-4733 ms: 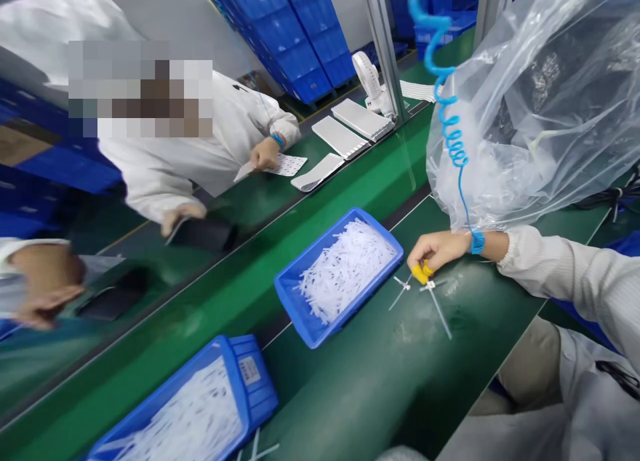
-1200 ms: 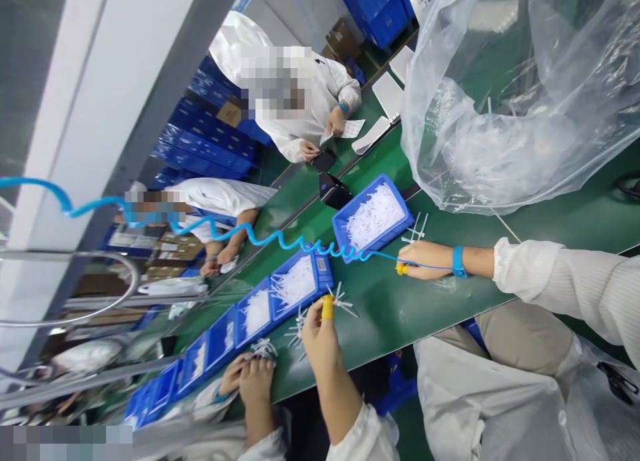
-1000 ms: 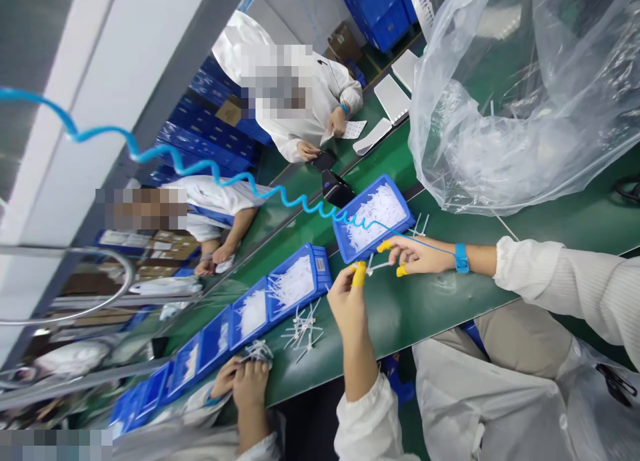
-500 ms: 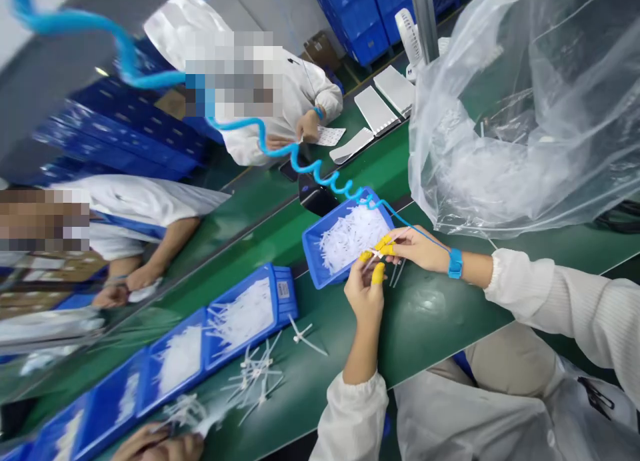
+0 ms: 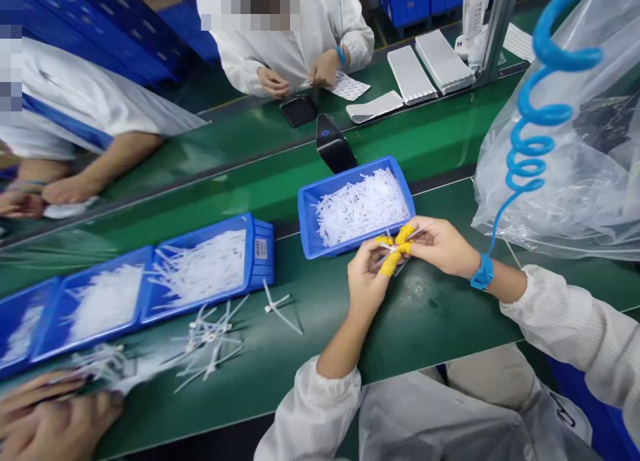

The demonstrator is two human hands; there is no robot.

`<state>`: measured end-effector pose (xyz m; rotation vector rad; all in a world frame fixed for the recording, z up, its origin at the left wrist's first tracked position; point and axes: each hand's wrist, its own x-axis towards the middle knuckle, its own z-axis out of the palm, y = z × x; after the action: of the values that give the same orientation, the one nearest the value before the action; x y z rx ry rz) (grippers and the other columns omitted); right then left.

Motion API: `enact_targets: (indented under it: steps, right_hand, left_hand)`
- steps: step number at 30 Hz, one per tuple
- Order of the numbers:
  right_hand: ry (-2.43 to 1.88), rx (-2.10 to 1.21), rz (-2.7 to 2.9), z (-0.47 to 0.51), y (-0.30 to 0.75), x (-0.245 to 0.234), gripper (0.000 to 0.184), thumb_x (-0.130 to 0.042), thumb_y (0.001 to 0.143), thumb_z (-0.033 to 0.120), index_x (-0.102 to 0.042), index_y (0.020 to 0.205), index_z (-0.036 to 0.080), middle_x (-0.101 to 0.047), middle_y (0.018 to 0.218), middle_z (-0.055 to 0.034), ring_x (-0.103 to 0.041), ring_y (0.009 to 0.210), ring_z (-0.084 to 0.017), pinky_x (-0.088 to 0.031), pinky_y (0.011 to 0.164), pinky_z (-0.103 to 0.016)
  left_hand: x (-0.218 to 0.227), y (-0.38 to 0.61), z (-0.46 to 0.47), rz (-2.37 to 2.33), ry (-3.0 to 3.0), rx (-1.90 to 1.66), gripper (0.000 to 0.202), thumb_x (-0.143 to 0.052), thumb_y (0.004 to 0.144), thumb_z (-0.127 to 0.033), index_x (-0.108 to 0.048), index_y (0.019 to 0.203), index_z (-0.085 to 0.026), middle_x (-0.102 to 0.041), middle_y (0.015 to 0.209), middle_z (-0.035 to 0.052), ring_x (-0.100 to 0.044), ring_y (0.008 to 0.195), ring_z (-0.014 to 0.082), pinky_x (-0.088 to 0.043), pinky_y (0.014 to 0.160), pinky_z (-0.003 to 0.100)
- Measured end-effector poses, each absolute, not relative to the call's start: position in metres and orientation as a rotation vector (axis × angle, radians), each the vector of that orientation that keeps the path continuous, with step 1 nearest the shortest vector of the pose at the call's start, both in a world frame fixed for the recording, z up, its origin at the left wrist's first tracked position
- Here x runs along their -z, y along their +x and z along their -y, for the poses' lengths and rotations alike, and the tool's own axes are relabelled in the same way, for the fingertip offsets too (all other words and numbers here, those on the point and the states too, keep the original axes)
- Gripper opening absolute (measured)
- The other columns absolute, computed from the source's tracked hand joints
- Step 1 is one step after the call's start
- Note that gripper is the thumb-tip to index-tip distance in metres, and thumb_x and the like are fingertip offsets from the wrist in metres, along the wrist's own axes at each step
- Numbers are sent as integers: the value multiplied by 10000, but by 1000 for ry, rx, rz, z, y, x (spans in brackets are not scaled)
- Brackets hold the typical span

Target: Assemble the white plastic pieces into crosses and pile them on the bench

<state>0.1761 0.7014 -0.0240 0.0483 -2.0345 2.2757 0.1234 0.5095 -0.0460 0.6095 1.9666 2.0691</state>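
Observation:
My left hand (image 5: 367, 284) and my right hand (image 5: 440, 244) meet just in front of a blue tray (image 5: 320, 247) heaped with white cable ties. Both hands wear yellow finger cots and pinch the same small white cable tie piece (image 5: 395, 246) between their fingertips. A blue wrist strap (image 5: 483, 274) sits on my right wrist, with a coiled blue cord (image 5: 533, 137) rising from it. Loose white ties (image 5: 277, 305) lie on the green mat to the left.
Another blue tray (image 5: 260, 247) of ties and more trays stand along the left. A big clear plastic bag (image 5: 580, 181) fills the right. Co-workers in white coats sit across the belt; another person's hands (image 5: 45, 417) work at bottom left. A black device (image 5: 334, 147) stands behind the tray.
The view has swung level and closer. My left hand has come up from the loose ties to meet my right hand, and both now pinch one tie at the tray's front edge.

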Motion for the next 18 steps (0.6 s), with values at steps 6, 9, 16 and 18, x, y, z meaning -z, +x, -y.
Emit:
enact_targets:
  steps: [6, 9, 16, 18]
  right_hand:
    - [349, -1498, 2307, -706, 184, 16, 69, -650, 980, 166, -704, 976, 208, -815, 1069, -78, -769, 999, -227, -601, 947, -360]
    - [364, -1450, 2327, -706, 186, 14, 75, -646, 1002, 179, -714, 999, 210, -821, 1053, -73, -776, 976, -223, -595, 920, -344]
    - [211, -1623, 2212, -696, 192, 11, 89, -649, 980, 174, -653, 904, 219, -798, 988, -65, -759, 921, -218, -580, 835, -334]
    - [135, -1721, 2177, -693, 193, 11, 89, -667, 978, 209, -640, 895, 224, -788, 980, -62, -751, 926, -222, -588, 836, -344]
  left_hand:
    - [47, 123, -511, -2032, 632, -2087, 294, -917, 871, -427, -782, 1006, -203, -811, 1005, 59, -811, 919, 207, -701, 860, 325]
    - [45, 122, -510, -1996, 616, -2110, 296, -916, 871, -437, -780, 977, -197, -810, 963, 55, -813, 875, 208, -712, 835, 333]
    - [46, 124, -516, -1764, 435, -2218, 364, -960, 824, -452, -740, 939, -186, -795, 911, 37, -818, 798, 191, -736, 729, 311]
    - [50, 123, -517, -1716, 389, -2240, 406, -978, 794, -476, -724, 927, -188, -784, 898, 28, -812, 776, 182, -732, 703, 293]
